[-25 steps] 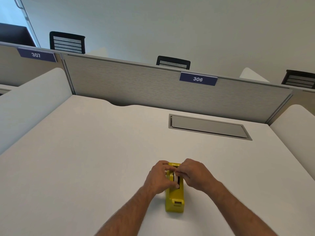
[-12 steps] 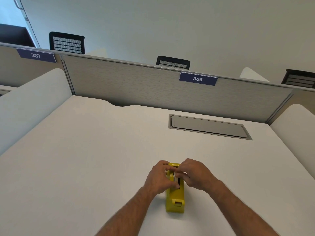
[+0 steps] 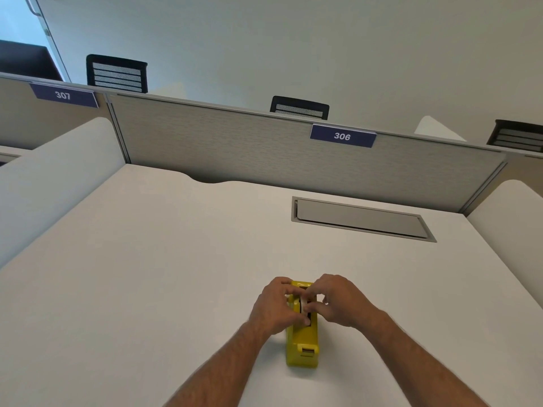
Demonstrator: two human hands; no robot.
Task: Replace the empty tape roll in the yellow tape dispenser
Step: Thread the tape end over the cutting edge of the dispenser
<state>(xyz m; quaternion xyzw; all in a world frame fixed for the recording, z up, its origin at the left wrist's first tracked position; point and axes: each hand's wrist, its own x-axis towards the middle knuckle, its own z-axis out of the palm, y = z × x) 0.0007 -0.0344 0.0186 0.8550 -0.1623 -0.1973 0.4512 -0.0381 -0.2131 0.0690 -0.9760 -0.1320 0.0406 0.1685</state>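
Observation:
A yellow tape dispenser [image 3: 303, 345] stands on the white desk [image 3: 147, 274] near its front edge, cutter end toward me. A pale tape roll [image 3: 301, 304] sits edge-up in the dispenser's slot, mostly hidden by fingers. My left hand [image 3: 276, 306] wraps the dispenser's left side with the thumb over the slot. My right hand [image 3: 338, 301] comes in from the right, its fingertips pinched on the roll at the top of the slot.
A grey cable hatch [image 3: 361, 220] is set flush in the desk at the back right. A grey partition [image 3: 235, 148] with a "306" label [image 3: 342, 136] closes the far edge. White curved side panels [image 3: 53, 177] flank both sides. Chair backs show behind the partition.
My right fingers have shifted slightly on the roll; more of the pale roll shows now than half a second ago. The dispenser and my left hand have stayed put.

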